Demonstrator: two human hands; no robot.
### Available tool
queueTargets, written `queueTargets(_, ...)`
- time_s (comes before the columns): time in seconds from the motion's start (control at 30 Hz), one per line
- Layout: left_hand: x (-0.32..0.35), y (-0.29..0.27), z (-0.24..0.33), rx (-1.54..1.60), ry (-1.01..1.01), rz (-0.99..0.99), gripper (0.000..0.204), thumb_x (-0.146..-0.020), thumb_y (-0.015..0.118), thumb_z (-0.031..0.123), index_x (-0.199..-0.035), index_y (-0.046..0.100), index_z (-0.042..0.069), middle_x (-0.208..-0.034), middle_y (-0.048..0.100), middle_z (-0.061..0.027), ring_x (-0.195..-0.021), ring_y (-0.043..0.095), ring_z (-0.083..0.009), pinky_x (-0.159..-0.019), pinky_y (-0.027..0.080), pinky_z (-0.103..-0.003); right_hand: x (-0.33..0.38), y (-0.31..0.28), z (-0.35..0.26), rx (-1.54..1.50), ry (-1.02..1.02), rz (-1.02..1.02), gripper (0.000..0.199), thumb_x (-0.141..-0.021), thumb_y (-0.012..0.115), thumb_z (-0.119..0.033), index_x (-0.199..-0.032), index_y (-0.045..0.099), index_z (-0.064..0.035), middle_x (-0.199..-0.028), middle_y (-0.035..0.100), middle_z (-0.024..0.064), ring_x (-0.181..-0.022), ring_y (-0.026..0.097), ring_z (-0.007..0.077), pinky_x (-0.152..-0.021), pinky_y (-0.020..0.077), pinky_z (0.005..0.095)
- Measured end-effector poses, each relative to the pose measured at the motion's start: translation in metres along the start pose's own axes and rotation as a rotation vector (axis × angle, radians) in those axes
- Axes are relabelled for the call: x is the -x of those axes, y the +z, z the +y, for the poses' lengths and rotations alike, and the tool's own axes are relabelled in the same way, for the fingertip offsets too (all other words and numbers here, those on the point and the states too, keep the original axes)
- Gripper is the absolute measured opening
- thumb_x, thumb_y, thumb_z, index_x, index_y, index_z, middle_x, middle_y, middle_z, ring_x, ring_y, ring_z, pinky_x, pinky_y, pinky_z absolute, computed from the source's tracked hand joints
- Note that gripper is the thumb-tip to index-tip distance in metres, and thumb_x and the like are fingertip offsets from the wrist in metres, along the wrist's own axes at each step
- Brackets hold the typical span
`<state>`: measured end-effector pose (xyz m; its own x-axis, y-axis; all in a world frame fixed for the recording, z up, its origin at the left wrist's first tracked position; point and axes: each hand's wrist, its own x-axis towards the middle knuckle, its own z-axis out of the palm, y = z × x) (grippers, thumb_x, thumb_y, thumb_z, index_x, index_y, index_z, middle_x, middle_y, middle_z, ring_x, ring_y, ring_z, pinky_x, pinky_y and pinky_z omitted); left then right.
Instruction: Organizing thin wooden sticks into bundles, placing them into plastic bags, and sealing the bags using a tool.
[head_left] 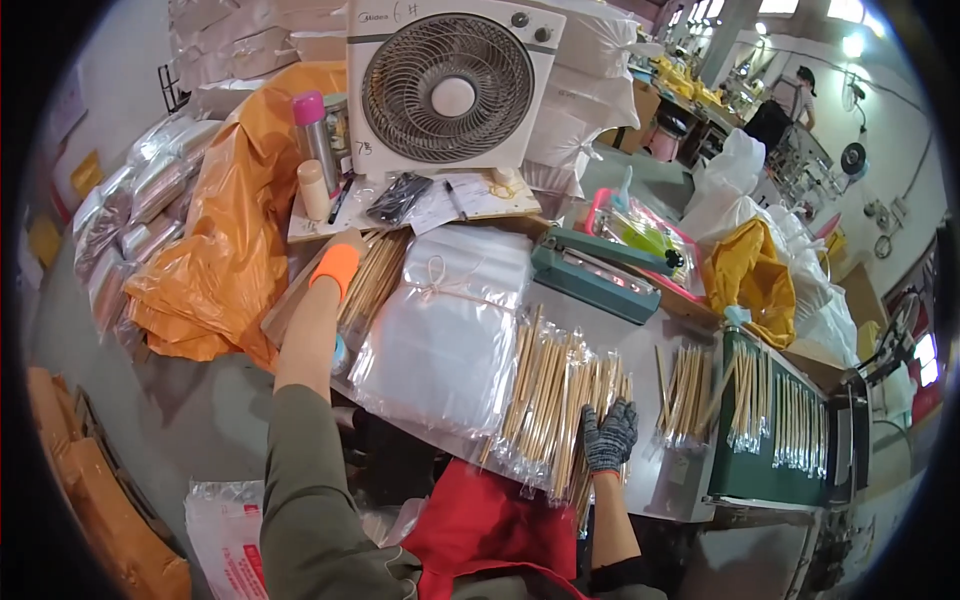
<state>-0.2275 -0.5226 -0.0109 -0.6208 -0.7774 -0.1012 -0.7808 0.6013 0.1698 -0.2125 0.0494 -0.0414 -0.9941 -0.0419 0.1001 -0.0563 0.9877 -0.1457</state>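
My left arm reaches to a bundle of thin wooden sticks (372,275) at the back left. Its wrist bears a bright orange cuff, and my left hand (349,241) is at the sticks' edge, its fingers too unclear to make out. My right hand (610,437), in a grey knitted glove, lies with fingers stretched over a pile of wooden sticks in clear plastic sleeves (548,395), touching the pile's right side. Between my arms sits a stack of clear plastic bags (440,345), tied with string.
A box fan (450,95) stands at the back beside a flask (312,130). Right of the bags is a green heat sealer (595,275). More sleeved sticks (686,395) lie farther right, some on a green conveyor belt (765,475). Orange plastic sheeting (220,220) drapes at left.
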Motion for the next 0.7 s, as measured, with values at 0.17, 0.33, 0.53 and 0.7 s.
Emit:
queueTargets(0.17, -0.011, 0.019, -0.097, -0.237, 0.468, 0.159, 0.041, -0.082, 0.052, 0.034, -0.099, 0.064, -0.002, -0.106, 0.061, -0.0211, -0.098, 0.06, -0.0347, -0.084, 0.048, -0.043, 0.004, -0.004, -0.024, -0.083, -0.081, -0.003, 0.082, -0.08, 0.047, -0.059, -0.132, 0.036, 0.0033, -0.138, 0.033, 0.0249, -0.128, 0.032, 0.0378, -0.105, 0.0235, 0.0476)
queueTargets(0.33, 0.042, 0.061, -0.015, 0.096, 0.193, 0.443, 0.03, -0.084, 0.05, 0.029, -0.099, 0.067, 0.009, -0.092, 0.061, -0.0281, -0.093, 0.062, -0.0322, -0.089, 0.042, -0.045, -0.001, 0.0, 0.003, -0.03, -0.002, 0.034, 0.079, -0.08, 0.047, -0.059, -0.131, 0.039, 0.0008, -0.138, 0.034, 0.0239, -0.127, 0.032, 0.0375, -0.104, 0.0234, 0.0486)
queueTargets(0.53, 0.058, 0.013, -0.016, 0.287, 0.173, 0.227, 0.029, -0.083, 0.052, 0.025, -0.097, 0.063, 0.002, -0.095, 0.061, -0.0258, -0.089, 0.06, -0.0388, -0.081, 0.046, -0.046, 0.002, -0.006, 0.001, -0.072, 0.013, 0.009, 0.079, -0.081, 0.044, -0.06, -0.133, 0.037, -0.001, -0.14, 0.031, 0.023, -0.13, 0.028, 0.0365, -0.106, 0.0188, 0.0484)
queueTargets(0.7, 0.127, 0.0, -0.005, 0.133, 0.144, 0.124, 0.035, -0.081, 0.054, 0.028, -0.106, 0.058, 0.003, -0.105, 0.057, -0.0241, -0.097, 0.057, -0.0357, -0.085, 0.045, -0.044, 0.001, -0.007, 0.009, -0.079, 0.023, 0.014, 0.078, -0.082, 0.044, -0.059, -0.133, 0.037, -0.0008, -0.14, 0.03, 0.023, -0.13, 0.028, 0.0364, -0.107, 0.0182, 0.0483)
